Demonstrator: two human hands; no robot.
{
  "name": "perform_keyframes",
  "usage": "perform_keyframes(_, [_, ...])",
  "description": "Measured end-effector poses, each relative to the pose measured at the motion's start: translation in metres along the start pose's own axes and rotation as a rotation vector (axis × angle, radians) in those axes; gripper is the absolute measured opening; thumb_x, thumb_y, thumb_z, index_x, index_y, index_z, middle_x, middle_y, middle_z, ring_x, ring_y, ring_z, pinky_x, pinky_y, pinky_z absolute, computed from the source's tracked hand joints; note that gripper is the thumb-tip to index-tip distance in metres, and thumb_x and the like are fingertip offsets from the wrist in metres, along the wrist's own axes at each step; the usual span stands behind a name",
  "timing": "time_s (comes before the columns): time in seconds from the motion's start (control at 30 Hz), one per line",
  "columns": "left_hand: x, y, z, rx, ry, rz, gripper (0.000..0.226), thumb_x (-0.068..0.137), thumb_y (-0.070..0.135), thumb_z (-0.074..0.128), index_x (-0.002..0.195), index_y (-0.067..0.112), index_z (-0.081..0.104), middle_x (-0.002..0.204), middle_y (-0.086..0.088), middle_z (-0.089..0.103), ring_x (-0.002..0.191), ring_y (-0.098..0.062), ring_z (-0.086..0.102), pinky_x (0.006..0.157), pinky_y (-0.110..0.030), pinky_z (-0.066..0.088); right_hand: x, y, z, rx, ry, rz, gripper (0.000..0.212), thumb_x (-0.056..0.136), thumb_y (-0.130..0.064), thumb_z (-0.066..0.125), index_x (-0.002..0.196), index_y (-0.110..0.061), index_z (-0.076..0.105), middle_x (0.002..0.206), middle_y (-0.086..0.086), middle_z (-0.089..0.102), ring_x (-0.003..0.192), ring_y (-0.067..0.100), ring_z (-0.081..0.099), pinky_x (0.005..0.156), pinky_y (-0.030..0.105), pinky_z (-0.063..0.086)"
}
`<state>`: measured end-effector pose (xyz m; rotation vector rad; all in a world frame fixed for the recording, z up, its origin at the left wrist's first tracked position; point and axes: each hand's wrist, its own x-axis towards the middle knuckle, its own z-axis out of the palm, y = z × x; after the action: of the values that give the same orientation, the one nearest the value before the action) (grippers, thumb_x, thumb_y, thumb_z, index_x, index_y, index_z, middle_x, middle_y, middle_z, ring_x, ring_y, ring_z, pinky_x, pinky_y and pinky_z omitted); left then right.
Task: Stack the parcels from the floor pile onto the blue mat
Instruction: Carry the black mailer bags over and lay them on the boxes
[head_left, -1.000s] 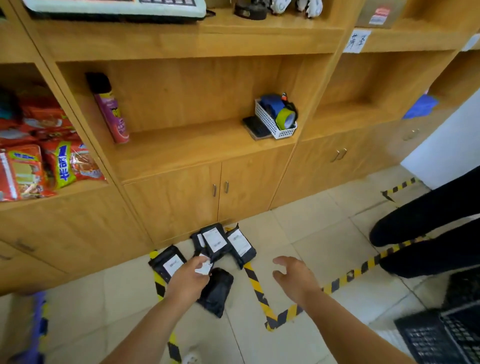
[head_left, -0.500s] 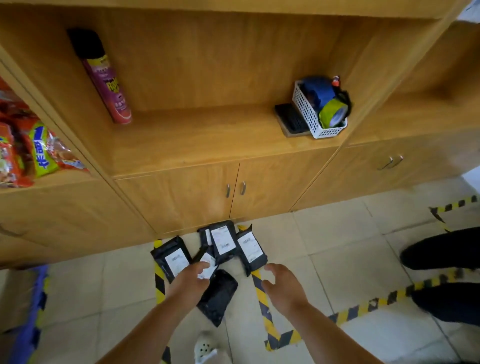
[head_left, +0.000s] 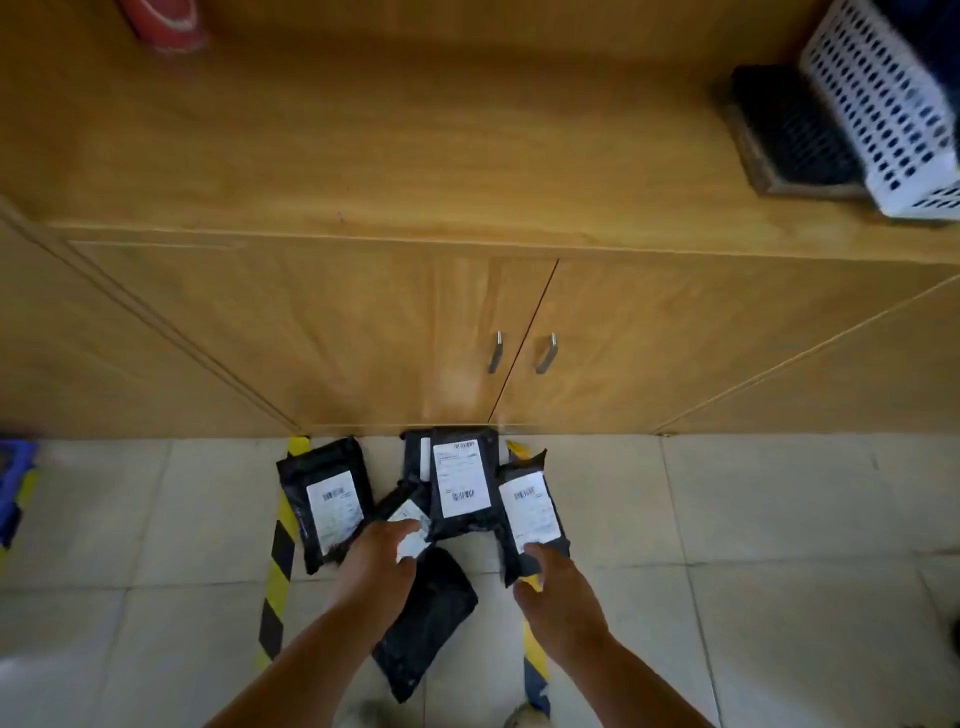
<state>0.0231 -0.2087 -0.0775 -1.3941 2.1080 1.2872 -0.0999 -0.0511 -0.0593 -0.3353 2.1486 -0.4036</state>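
Several black parcels with white labels lie in a pile on the tiled floor against the cabinet. My left hand (head_left: 375, 561) reaches into the pile, and its fingers curl over the label of a small parcel (head_left: 410, 522) in the middle. My right hand (head_left: 563, 597) touches the near end of the right parcel (head_left: 530, 512) with outstretched fingers. A left parcel (head_left: 327, 501) and a middle parcel (head_left: 462, 483) lie label up. Between my forearms a face-down parcel (head_left: 431, 618) lies on the tiles. A strip of the blue mat (head_left: 14, 483) shows at the left edge.
The wooden cabinet doors (head_left: 363, 338), with two metal handles, stand right behind the pile. On the shelf above sit a white basket (head_left: 888, 104), a black flat item (head_left: 789, 130) and a red can (head_left: 166, 23). Yellow-black floor tape (head_left: 280, 561) runs beside the parcels.
I have bent down much closer to the pile. My right hand moved forward from the air onto the right parcel. My left hand stayed on the small parcel.
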Motion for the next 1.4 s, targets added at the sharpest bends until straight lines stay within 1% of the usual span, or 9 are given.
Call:
perform_keyframes(0.23, [0.132,-0.064,0.101,0.087,-0.001,-0.033,0.059,0.092,0.020,0.052,0.146,0.028,0.029,0.155,-0.001,0.020,0.142,-0.023,0.020,0.114,-0.037,0.026,0.148,0.050,0.066,-0.008,-0.038,-0.055,0.050,0.090,-0.020,0.051,0.139,-0.021,0.041,0.137,0.000,0.049,0.118,0.018,0.052,0.096,0.030,0.045])
perform_keyframes(0.57, [0.245,-0.102,0.170,0.005,-0.078,-0.116,0.085,0.086,0.028,0.060,0.151,0.024,0.005,0.153,-0.008,0.020,0.139,-0.031,0.023,0.113,-0.045,0.029,0.281,0.060,0.131,0.114,0.077,0.027,0.055,0.082,-0.019,0.063,0.133,-0.012,0.043,0.123,0.010,0.054,0.112,0.029,0.054,0.093,0.040,0.049])
perform_keyframes(0.7, [0.262,-0.111,0.181,-0.050,-0.078,-0.103,0.063,0.087,0.012,0.056,0.144,0.015,0.026,0.139,-0.010,0.043,0.123,-0.028,0.046,0.099,-0.037,0.044,0.302,0.064,0.149,0.234,0.031,0.117,0.062,0.087,-0.018,0.058,0.142,-0.008,0.031,0.131,0.012,0.052,0.112,0.028,0.055,0.087,0.033,0.048])
perform_keyframes(0.83, [0.266,-0.114,0.185,-0.142,-0.031,-0.107,0.035,0.088,0.009,0.054,0.122,0.011,0.046,0.120,-0.008,0.058,0.103,-0.023,0.057,0.076,-0.028,0.046,0.304,0.060,0.162,0.278,0.049,0.147,0.038,0.087,-0.020,0.057,0.122,-0.006,0.049,0.120,0.015,0.058,0.104,0.031,0.058,0.087,0.044,0.053])
perform_keyframes(0.93, [0.267,-0.114,0.183,-0.126,-0.027,-0.100,0.031,0.088,0.017,0.055,0.118,0.007,0.056,0.116,-0.010,0.059,0.100,-0.023,0.058,0.084,-0.034,0.051,0.303,0.058,0.164,0.231,0.035,0.134,0.029,0.089,-0.023,0.054,0.111,-0.004,0.057,0.112,0.013,0.060,0.100,0.030,0.059,0.088,0.041,0.052])
perform_keyframes(1.03, [0.261,-0.112,0.178,-0.070,-0.019,-0.089,0.026,0.089,0.023,0.055,0.110,0.010,0.065,0.108,-0.009,0.062,0.095,-0.025,0.060,0.084,-0.037,0.052,0.296,0.057,0.162,0.194,0.024,0.084,0.013,0.093,-0.019,0.051,0.094,-0.011,0.061,0.093,0.009,0.060,0.082,0.023,0.057,0.072,0.030,0.050])
perform_keyframes(1.13, [0.246,-0.106,0.171,-0.091,0.052,-0.054,0.019,0.089,0.021,0.056,0.099,0.011,0.069,0.093,-0.004,0.066,0.084,-0.020,0.060,0.066,-0.024,0.047,0.284,0.056,0.162,0.194,0.053,0.056,0.020,0.091,-0.018,0.057,0.107,-0.014,0.068,0.100,0.008,0.066,0.085,0.023,0.063,0.073,0.032,0.055])
perform_keyframes(1.23, [0.225,-0.092,0.160,-0.167,0.106,-0.102,0.008,0.091,0.021,0.055,0.089,0.016,0.061,0.078,0.001,0.060,0.072,-0.016,0.055,0.053,-0.022,0.037,0.265,0.051,0.155,0.169,0.064,0.039,0.026,0.090,-0.011,0.055,0.113,-0.011,0.068,0.109,0.009,0.067,0.088,0.019,0.061,0.061,0.019,0.048])
perform_keyframes(1.4, [0.178,-0.076,0.134,-0.200,0.084,-0.136,0.010,0.089,0.025,0.059,0.093,0.019,0.052,0.085,0.004,0.061,0.076,-0.013,0.055,0.056,-0.023,0.037,0.220,0.037,0.138,0.199,0.068,0.078,0.030,0.089,-0.002,0.050,0.111,-0.010,0.069,0.116,0.007,0.066,0.106,0.023,0.060,0.091,0.031,0.050])
